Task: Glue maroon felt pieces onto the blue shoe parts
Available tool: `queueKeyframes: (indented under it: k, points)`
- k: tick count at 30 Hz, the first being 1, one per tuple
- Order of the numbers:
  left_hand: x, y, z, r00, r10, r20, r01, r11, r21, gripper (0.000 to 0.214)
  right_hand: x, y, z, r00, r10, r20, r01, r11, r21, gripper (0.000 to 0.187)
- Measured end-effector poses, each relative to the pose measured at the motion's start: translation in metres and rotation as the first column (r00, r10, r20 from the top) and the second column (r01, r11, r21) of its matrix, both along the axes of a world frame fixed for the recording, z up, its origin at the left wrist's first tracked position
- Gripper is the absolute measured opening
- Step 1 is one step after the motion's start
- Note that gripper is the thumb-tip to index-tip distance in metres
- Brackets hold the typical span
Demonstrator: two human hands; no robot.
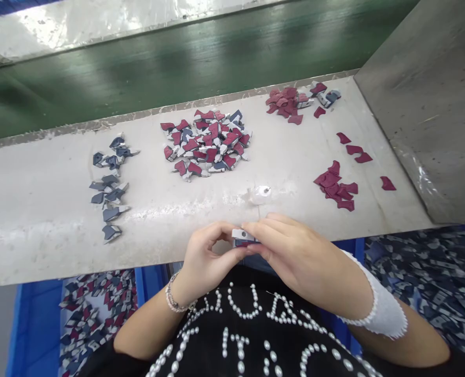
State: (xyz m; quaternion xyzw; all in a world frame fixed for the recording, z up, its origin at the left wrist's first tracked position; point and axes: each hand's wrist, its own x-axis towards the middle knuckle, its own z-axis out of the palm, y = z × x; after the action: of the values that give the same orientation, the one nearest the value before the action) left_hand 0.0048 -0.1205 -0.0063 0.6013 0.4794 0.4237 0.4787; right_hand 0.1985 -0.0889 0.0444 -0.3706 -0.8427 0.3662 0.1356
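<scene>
Pinching a white-and-navy piece (243, 237) between them, the left hand (211, 254) and right hand (291, 256) press their fingertips together on it, over the table (40, 246) edge at 6 o'clock. Just ahead, at 12 o'clock, sits a white blob (261, 195). Beyond it lies a mixed pile (206, 141); navy pieces (109, 188) lie at 10 o'clock, red pieces (334, 188) at 2 o'clock. Blue bins (36, 335) holding more pieces sit below, at 7 and 4 o'clock.
</scene>
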Motion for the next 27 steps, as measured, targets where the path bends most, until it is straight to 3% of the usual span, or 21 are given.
queueKeyframes:
  k: [4, 13, 16, 21, 24, 27]
  points:
    - [0.002, -0.001, 0.0, 0.999, 0.041, 0.034, -0.044, 0.995, 0.094, 0.016, 0.005, 0.003, 0.002, 0.997, 0.063, -0.044, -0.062, 0.998, 0.033, 0.028]
    - [0.008, -0.004, -0.005, 0.995, 0.104, 0.007, -0.104, 0.991, 0.081, 0.016, 0.003, 0.008, -0.001, 0.997, 0.08, 0.019, -0.08, 0.997, 0.005, 0.027]
    - [0.005, -0.003, -0.002, 0.998, 0.064, 0.019, -0.065, 0.996, 0.058, 0.016, 0.002, 0.007, 0.003, 0.992, 0.116, 0.048, -0.115, 0.993, -0.032, 0.021]
    - [-0.002, -0.005, 0.009, 0.999, 0.014, -0.043, -0.012, 0.999, 0.051, 0.016, -0.005, 0.004, 0.007, 0.996, 0.082, 0.032, -0.083, 0.996, 0.032, 0.019]
    - [0.001, -0.009, 0.012, 0.992, 0.057, -0.11, -0.045, 0.994, 0.104, 0.014, -0.01, 0.002, 0.007, 0.997, 0.074, -0.024, -0.073, 0.996, 0.047, 0.019]
    - [0.003, -0.008, 0.008, 0.974, 0.11, -0.199, -0.072, 0.98, 0.184, 0.01, -0.015, 0.0, 0.004, 0.999, -0.019, -0.03, 0.019, 1.0, -0.011, 0.018]
